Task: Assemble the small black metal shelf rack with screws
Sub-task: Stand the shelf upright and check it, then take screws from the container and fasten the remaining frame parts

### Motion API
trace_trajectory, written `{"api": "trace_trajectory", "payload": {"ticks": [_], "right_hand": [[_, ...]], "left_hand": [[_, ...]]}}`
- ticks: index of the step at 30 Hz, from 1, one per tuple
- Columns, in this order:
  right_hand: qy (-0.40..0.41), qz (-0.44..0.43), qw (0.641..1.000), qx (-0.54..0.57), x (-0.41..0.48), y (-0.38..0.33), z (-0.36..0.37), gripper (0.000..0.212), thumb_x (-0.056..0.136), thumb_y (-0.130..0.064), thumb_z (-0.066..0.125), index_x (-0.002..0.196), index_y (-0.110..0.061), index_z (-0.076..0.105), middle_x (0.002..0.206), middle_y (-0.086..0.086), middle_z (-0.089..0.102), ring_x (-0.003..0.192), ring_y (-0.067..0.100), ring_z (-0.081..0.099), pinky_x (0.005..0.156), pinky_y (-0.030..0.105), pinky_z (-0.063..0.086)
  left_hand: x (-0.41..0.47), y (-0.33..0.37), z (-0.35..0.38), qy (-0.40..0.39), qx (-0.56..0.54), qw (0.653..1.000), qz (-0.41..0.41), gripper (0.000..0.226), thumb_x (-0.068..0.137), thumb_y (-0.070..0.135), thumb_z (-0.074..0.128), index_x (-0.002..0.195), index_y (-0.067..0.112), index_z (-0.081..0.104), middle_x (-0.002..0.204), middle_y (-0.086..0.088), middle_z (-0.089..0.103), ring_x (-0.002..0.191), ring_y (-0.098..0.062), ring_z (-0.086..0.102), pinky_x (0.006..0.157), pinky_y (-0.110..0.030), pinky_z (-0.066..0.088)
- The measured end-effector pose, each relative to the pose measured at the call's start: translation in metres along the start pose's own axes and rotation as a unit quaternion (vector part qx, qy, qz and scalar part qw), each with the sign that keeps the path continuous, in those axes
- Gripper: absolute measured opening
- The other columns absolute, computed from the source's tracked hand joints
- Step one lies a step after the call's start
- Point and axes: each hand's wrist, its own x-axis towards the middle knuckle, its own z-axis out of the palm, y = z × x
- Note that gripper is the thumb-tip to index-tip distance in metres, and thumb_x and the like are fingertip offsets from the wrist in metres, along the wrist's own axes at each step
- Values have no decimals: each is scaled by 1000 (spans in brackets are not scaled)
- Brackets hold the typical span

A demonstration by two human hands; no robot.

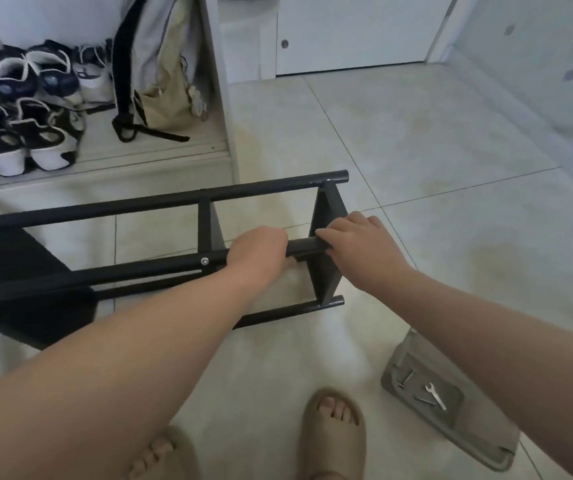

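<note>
The black metal shelf rack (160,202) lies on its side on the tiled floor, its long tubes running left to right with flat shelf panels between them. My left hand (259,252) grips the upper near tube, fingers curled under it. My right hand (357,247) holds the same tube just to the right, fingers wrapped over it beside the end panel (326,216). A silver screw head (204,261) shows on that tube left of my left hand. A small wrench (435,395) and a few screws (407,378) lie on a grey tray (479,441) at the lower right.
Several shoes (25,109) and a hanging backpack (155,71) fill an open cabinet at the back left. A white door (357,32) and a wall stand beyond. My feet in beige slippers (333,434) are at the bottom edge.
</note>
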Motion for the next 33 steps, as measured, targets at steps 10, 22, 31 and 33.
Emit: {"api": "trace_trajectory", "payload": {"ticks": [10,22,31,33], "right_hand": [[0,-18,1000,17,22,-12,29,27,99,-14,57,125,-15,63,117,3,60,110,30,48,88,37,39],[-24,-89,996,-9,29,-78,23,37,103,-23,47,140,-22,52,130,-1,55,119,26,46,93,34,36],[-133,-19,990,-44,-53,-23,14,56,100,-30,51,152,-25,33,160,-2,30,142,27,31,106,39,34],[-168,7,985,-45,-77,-5,13,54,101,-31,49,152,-26,33,159,-4,32,142,24,31,107,38,35]], "left_hand": [[-8,-46,10,-31,-48,998,39,29,96,51,57,91,27,42,74,9,43,64,-13,44,54,-31,30],[-61,-122,1,-39,-13,999,23,21,100,51,47,87,36,37,84,11,50,71,-10,47,56,-32,33],[-73,-69,-15,113,61,982,141,31,99,39,46,124,21,51,122,-3,53,109,-26,48,88,-39,43],[-75,-38,-20,107,23,982,156,28,99,37,46,121,21,52,122,-3,53,109,-26,48,88,-41,44]]}}
